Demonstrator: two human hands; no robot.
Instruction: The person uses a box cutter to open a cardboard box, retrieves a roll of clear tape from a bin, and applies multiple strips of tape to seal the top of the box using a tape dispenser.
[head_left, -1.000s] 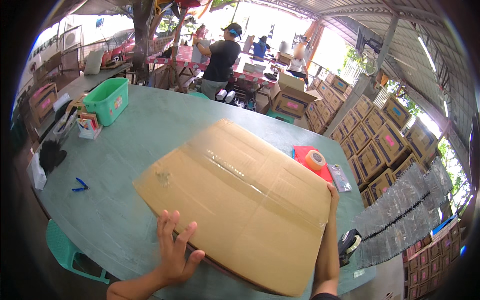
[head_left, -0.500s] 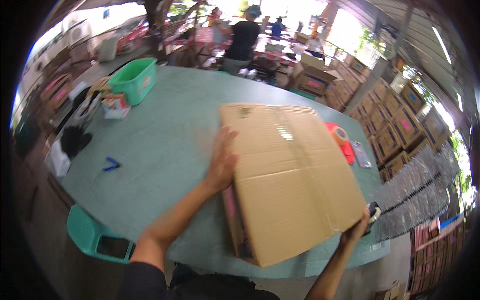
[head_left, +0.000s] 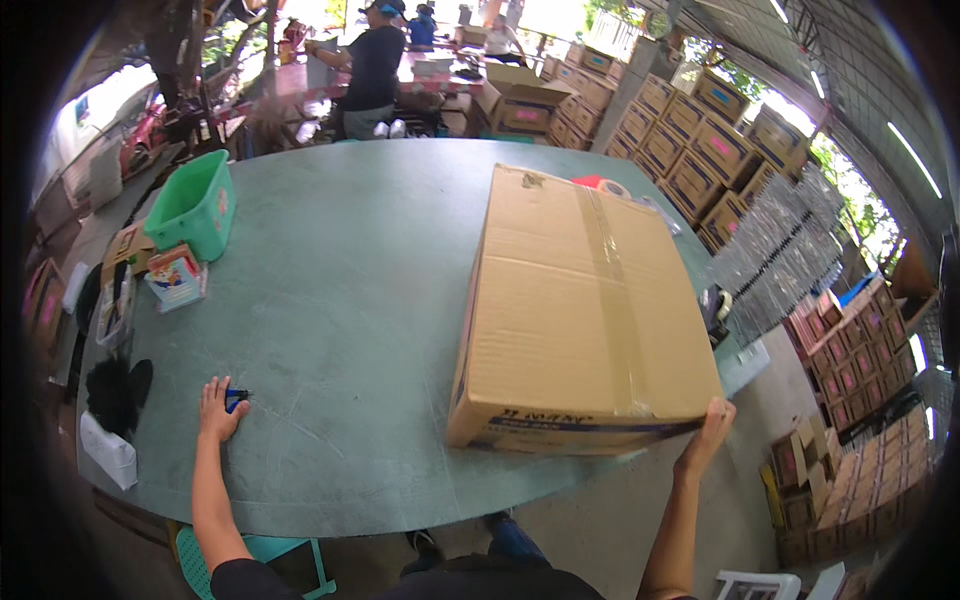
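Observation:
My left hand (head_left: 216,408) is at the left of the green table, its fingers and thumb closing round a small pair of blue-handled pliers (head_left: 237,399) that lies on the tabletop. A large taped cardboard box (head_left: 570,290) rests on the right half of the table, its near side overhanging the front edge. My right hand (head_left: 708,432) grips the box's near right corner, fingers on top; the thumb is hard to see. Partly hidden behind the box are a roll of orange tape (head_left: 612,187) and something red.
A green plastic basket (head_left: 200,215) and small packets (head_left: 177,280) stand at the table's left. A black tape dispenser (head_left: 716,308) sits right of the box. Cardboard boxes (head_left: 700,160) are stacked behind, and a person (head_left: 372,70) works at a far table.
My left hand has left the box and moved left to the pliers. The box has turned and sits farther from me. My right hand stays on its near right corner.

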